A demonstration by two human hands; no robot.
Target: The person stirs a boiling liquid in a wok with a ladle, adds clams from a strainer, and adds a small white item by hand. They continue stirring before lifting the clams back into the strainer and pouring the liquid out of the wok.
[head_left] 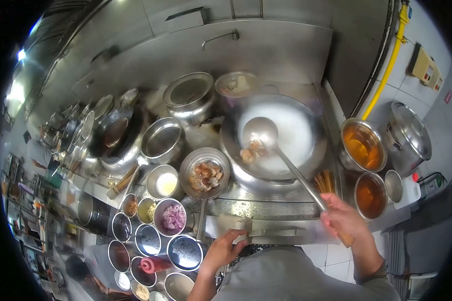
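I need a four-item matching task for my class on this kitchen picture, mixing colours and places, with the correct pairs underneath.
Column one:
1. Ladle
2. Perforated strainer
3. Sliced onion
4. Wall pipe

Column two:
A. Yellow
B. Left of the wok, with brown pieces inside
C. In the right hand
D. Purple

Right pairs: 1-C, 2-B, 3-D, 4-A

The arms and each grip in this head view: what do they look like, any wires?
They are human: the left grip and right grip are bare hands with fingers and thumbs, no gloves. I see no cables or markings on them. A grey sleeve ends near the right elbow; the top is grey too.
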